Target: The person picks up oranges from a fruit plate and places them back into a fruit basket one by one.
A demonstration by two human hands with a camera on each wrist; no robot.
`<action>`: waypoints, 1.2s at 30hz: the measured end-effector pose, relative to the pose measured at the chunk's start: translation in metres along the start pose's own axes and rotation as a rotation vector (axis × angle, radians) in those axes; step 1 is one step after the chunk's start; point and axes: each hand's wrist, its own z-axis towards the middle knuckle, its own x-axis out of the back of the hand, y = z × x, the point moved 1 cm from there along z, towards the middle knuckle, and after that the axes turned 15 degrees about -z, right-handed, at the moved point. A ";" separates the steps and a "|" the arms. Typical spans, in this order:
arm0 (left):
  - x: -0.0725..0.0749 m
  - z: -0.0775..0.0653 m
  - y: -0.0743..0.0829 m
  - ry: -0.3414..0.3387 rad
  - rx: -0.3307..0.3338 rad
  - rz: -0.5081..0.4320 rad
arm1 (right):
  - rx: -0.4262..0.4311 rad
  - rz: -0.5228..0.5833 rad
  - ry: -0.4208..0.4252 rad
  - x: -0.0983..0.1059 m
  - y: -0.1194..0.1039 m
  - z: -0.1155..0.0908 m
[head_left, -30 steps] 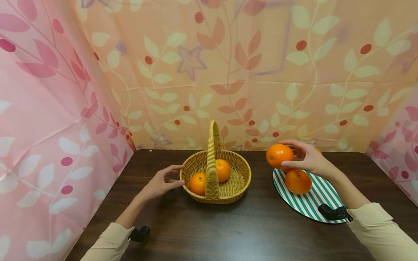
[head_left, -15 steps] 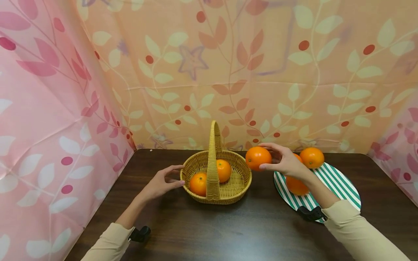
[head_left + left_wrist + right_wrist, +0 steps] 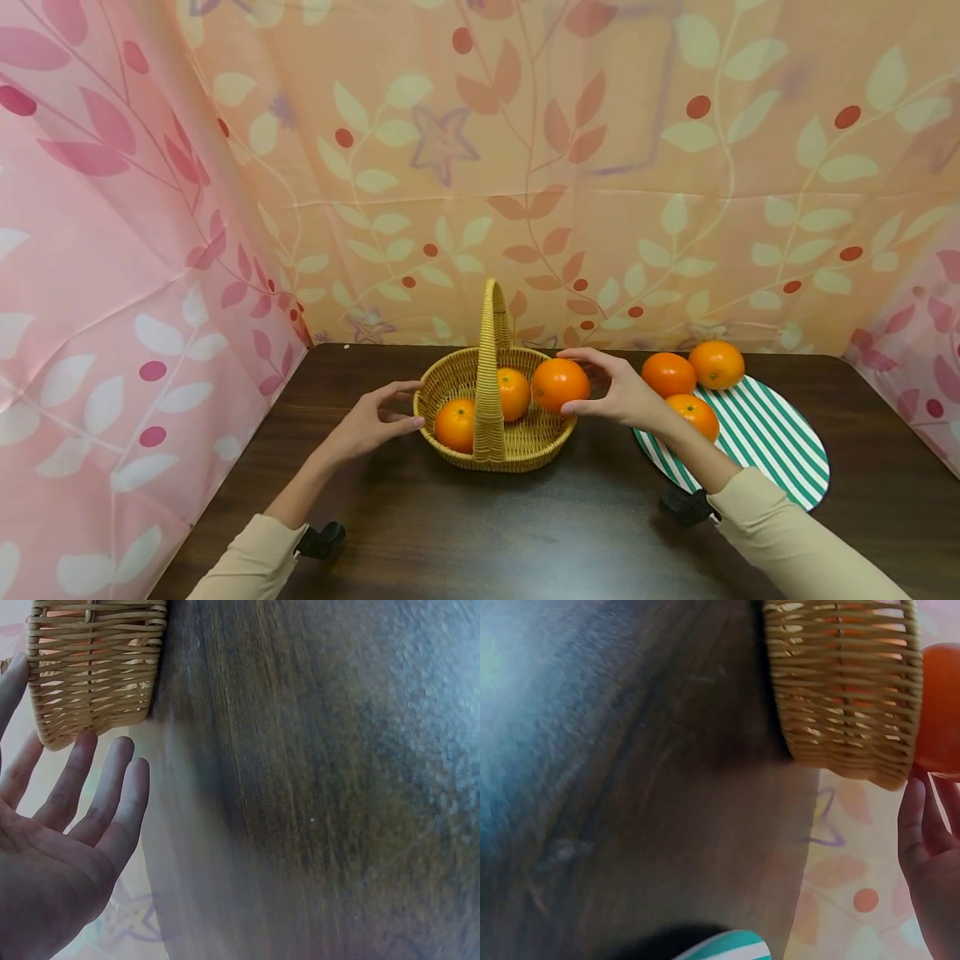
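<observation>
My right hand grips an orange between thumb and fingers at the right side of the wicker basket. In the right wrist view, the held orange shows at the basket's rim. Inside the basket lie two oranges, one at the left front and one behind the handle, partly hidden by it. With fairly straight, spread fingers, my left hand touches the basket's left rim. Those fingers meet the woven wall in the left wrist view.
A green-and-white striped plate or mat lies at the right of the dark wooden table. Three oranges are at its far left part: one at the back, one further left, one nearer. Patterned cloth hangs behind.
My right hand has carried the orange leftward from above the striped plate to the basket's right side, slightly lower. The left hand has stayed at the rim.
</observation>
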 end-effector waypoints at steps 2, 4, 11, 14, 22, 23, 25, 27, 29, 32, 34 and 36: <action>0.000 0.000 0.000 0.002 -0.001 0.003 | 0.012 -0.004 -0.002 -0.004 -0.001 0.000; 0.000 0.000 0.000 0.004 0.000 0.006 | 0.024 -0.010 -0.006 -0.007 -0.002 -0.001; 0.000 0.000 -0.001 -0.001 0.008 -0.016 | 0.061 -0.059 -0.015 -0.016 -0.002 -0.002; 0.000 0.000 -0.001 -0.001 0.005 -0.012 | 0.057 -0.077 -0.015 -0.019 -0.002 -0.002; 0.000 0.000 -0.002 -0.006 0.002 -0.007 | 0.069 -0.123 -0.020 -0.016 -0.014 -0.003; 0.000 0.000 -0.002 -0.008 0.001 -0.009 | 0.066 -0.127 -0.022 -0.015 -0.014 -0.003; 0.000 0.000 -0.002 -0.013 -0.002 -0.015 | 0.055 -0.130 -0.017 -0.011 -0.014 -0.004; -0.001 0.001 -0.002 -0.014 -0.003 -0.013 | 0.039 -0.126 0.000 -0.007 -0.004 -0.006; -0.001 0.001 -0.001 -0.015 -0.001 -0.019 | 0.033 -0.106 0.027 0.000 -0.002 -0.008; -0.001 0.001 -0.001 -0.015 0.002 -0.030 | 0.034 -0.087 0.071 0.013 0.000 -0.015; 0.000 0.000 0.000 -0.015 0.005 -0.038 | 0.036 -0.095 0.101 0.023 0.001 -0.020; 0.000 0.000 0.000 -0.015 0.006 -0.042 | 0.029 -0.121 0.127 0.034 0.002 -0.024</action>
